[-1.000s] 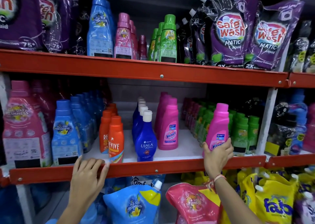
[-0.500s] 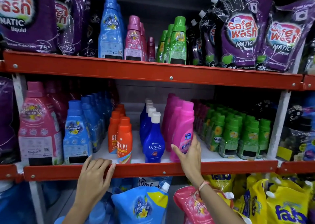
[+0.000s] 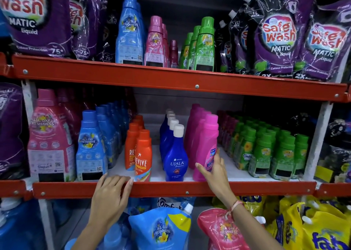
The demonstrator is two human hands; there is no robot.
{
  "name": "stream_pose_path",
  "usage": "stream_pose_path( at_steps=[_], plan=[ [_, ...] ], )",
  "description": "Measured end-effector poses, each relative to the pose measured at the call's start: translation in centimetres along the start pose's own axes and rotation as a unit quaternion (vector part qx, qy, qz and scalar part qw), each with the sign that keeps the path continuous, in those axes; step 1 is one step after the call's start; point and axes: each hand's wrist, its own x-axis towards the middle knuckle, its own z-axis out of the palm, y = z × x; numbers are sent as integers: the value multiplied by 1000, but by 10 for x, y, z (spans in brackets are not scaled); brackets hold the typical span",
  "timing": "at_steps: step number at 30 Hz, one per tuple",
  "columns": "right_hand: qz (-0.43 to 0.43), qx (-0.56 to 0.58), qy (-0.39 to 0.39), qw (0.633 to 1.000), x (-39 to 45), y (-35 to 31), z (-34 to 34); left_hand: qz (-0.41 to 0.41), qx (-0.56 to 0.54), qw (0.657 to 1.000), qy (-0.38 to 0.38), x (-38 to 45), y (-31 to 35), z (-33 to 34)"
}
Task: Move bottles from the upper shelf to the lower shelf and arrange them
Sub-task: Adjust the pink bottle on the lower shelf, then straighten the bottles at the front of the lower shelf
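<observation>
A pink Vanish bottle (image 3: 207, 143) stands upright at the front of a row of pink bottles on the lower shelf (image 3: 171, 189). My right hand (image 3: 214, 171) is wrapped around its lower part, thumb on the left side, fingers on the right. My left hand (image 3: 112, 194) rests flat on the lower shelf's red front rail, holding nothing. On the upper shelf (image 3: 171, 78) stand a tall blue bottle (image 3: 130, 31), pink bottles (image 3: 155, 42) and green bottles (image 3: 204, 46).
The lower shelf holds blue Ujala bottles (image 3: 175, 154), orange Revive bottles (image 3: 142, 154), blue softener bottles (image 3: 91, 147), a large pink bottle (image 3: 49, 137) and several small green bottles (image 3: 266, 151). Purple Safe Wash pouches (image 3: 275, 37) flank the upper shelf. Pouches (image 3: 161, 230) fill the bottom level.
My right hand carried the pink Vanish bottle leftward from in front of the green bottles to the front of the pink row. My left hand stayed on the rail. The camera shifted closer.
</observation>
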Motion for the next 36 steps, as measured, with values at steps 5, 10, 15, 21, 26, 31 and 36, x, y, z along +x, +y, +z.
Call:
stream_pose_path(
  at_steps=[5,10,15,21,26,31,36],
  plan=[
    [-96,42,245,964,-30,-42,11,-91,-102,990,-39,14,17,-17],
    [-165,190,76,965,-56,-101,42,-273,-297,912,-66,47,49,-33],
    [57,191,-138,970,-58,-119,82,-351,-441,811,-158,64,40,-18],
    [130,214,-122,960,-51,-123,96,-351,-477,789,-164,63,42,-34],
    [158,240,-140,947,-32,-113,122,-348,-441,809,-172,56,23,-37],
    [156,238,-153,946,-19,-102,148,-356,-434,813,-156,55,15,-38],
    [158,225,-160,948,2,-78,176,-362,-422,817,-155,54,10,-31]
  ],
)
